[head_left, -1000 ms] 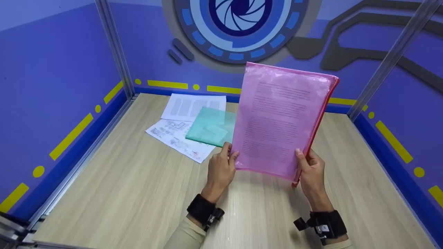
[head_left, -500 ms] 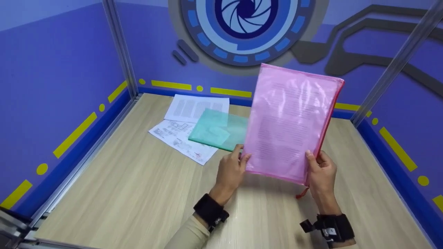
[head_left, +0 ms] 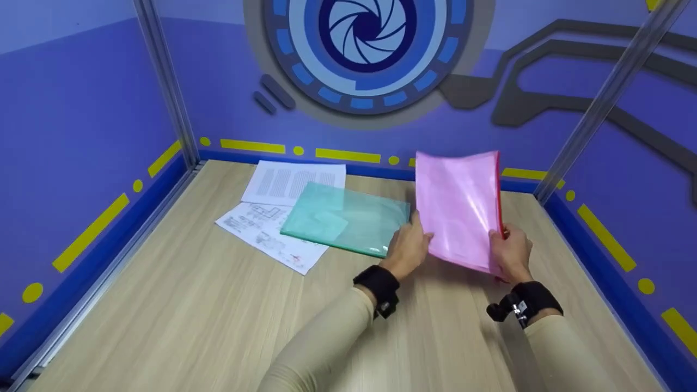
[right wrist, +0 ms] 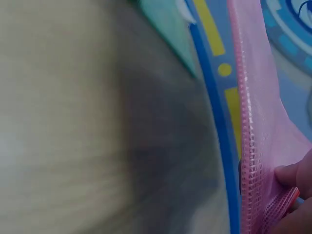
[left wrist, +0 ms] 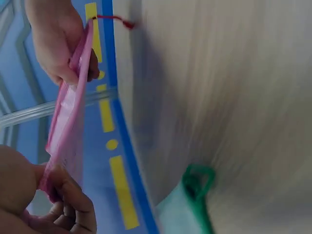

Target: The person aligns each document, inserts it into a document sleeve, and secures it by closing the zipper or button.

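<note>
A pink zipper file bag [head_left: 457,207] with a red zip along its right side is held up off the table, tilted, in the head view. My left hand [head_left: 408,245] pinches its lower left edge between thumb and fingers. On the opposite edge, by the red zip, my right hand [head_left: 512,250] grips it. The left wrist view shows the bag [left wrist: 68,117] edge-on between both hands, with a red zip pull [left wrist: 128,24] dangling from its corner. In the right wrist view, the thumb presses into the pink mesh-edged bag [right wrist: 253,112].
A green file bag [head_left: 354,220] lies left of my left hand, partly over two printed sheets: a text page [head_left: 297,182] and a drawing sheet [head_left: 272,234]. Blue-purple walls with metal posts [head_left: 169,81] border the wooden table [head_left: 218,326] at the back and sides.
Both hands have moved forward with the pink file bag, bringing it lower and tilting it away. More of the green file bag now shows. The head view has also shifted.
</note>
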Motion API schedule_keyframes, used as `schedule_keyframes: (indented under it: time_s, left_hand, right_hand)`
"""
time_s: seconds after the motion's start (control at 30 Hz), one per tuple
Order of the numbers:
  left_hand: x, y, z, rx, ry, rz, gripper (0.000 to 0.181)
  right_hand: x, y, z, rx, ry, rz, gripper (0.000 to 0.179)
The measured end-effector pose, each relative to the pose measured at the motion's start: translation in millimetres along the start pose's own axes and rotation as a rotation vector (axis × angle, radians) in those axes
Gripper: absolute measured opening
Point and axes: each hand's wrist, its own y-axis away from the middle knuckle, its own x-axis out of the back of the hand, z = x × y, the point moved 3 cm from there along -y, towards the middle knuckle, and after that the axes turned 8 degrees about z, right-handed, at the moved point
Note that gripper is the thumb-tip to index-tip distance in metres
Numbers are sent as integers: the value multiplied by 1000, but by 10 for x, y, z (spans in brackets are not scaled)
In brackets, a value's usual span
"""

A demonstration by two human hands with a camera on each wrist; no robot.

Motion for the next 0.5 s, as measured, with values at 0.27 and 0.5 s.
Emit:
schedule_keyframes:
  time_s: [0.27,0.5]
  left_hand:
    - [-564,174,-53,7,-356,-156,27]
    - [-848,260,-7,-50,-708,-256,20]
  right_hand:
    - [-155,-39,407,-48,185,-81,47]
    - [-217,-50,532,-18,350,-81,53]
